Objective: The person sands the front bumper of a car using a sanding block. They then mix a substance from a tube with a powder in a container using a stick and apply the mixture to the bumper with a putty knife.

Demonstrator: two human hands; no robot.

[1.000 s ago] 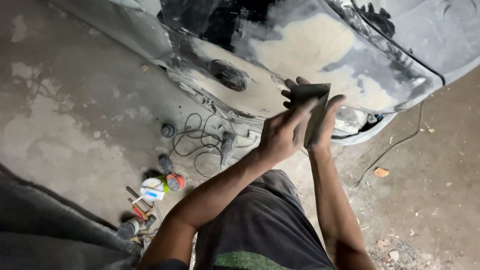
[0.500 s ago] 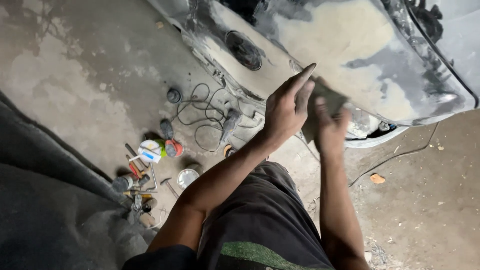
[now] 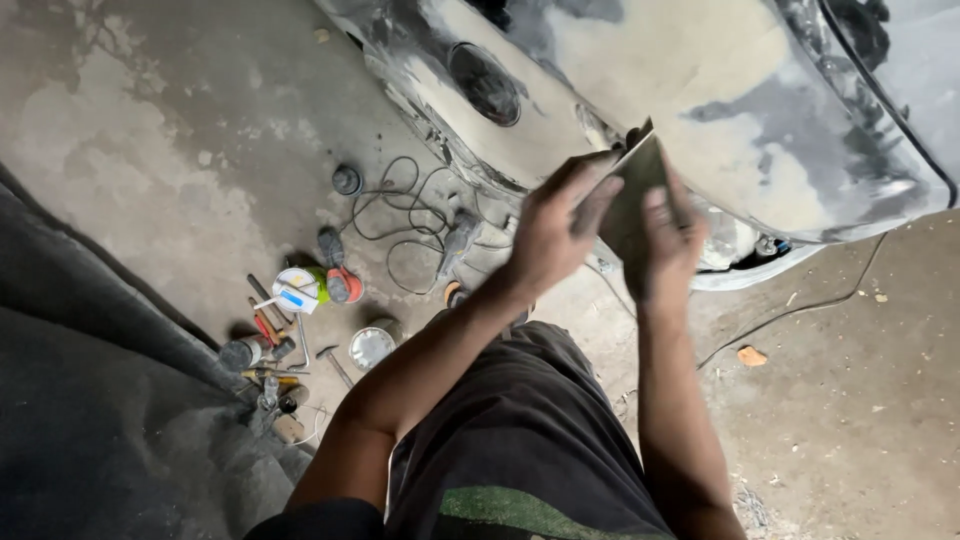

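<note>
**Both hands on a dark sheet at the car body**

Concrete floor, grey and stained, fills the left and the lower right of the frame. Across the upper right stands a car body panel, covered with pale filler patches and dark sanded zones.

At the centre, just below this panel, the two hands meet on a flat dark sanding sheet. The left hand has its fingers stretched almost straight and lays them on the left edge of the sheet. The right hand is curled around the right side of the sheet, with the thumb on its face. The sheet stands tilted, its upper corner near the panel; if it touches the panel, I cannot tell, because the picture is blurred there.

On the floor at the centre left lies a black cable in loose loops, next to a power tool. Lower left of it there is a group of small tools and cans, among them a round metal tin. A dark cloth covers the lower left corner.
</note>
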